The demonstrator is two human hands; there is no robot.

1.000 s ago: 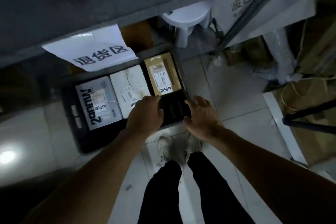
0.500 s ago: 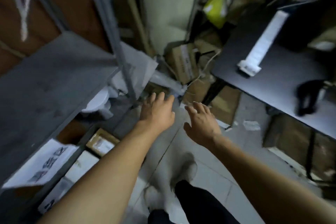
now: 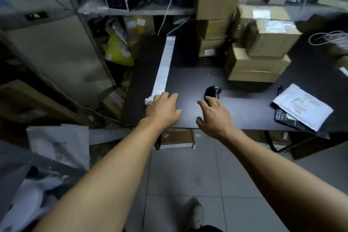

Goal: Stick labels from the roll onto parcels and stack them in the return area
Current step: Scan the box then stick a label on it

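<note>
A long white strip of labels [image 3: 163, 66] runs down the dark table [image 3: 244, 111] toward its front left corner. My left hand [image 3: 163, 109] hovers over the strip's near end, fingers spread, holding nothing. My right hand [image 3: 214, 115] is open above the table's front edge, just in front of a small black device [image 3: 212, 91]. Brown cardboard parcels [image 3: 259, 56] are stacked at the back of the table, and a white mailer bag [image 3: 303, 106] lies at the front right.
Metal shelving [image 3: 135, 10] with boxes and bags stands behind the table. A yellow bag [image 3: 118, 51] sits left of the table. Cardboard boxes [image 3: 177, 138] lie under the table. A grey shelf with a paper sign [image 3: 58, 147] is at my lower left. Tiled floor lies below me.
The view swung from the return-area tray on the floor up to the table. Both hands left the tray and now reach over the table, the left near the label strip's end.
</note>
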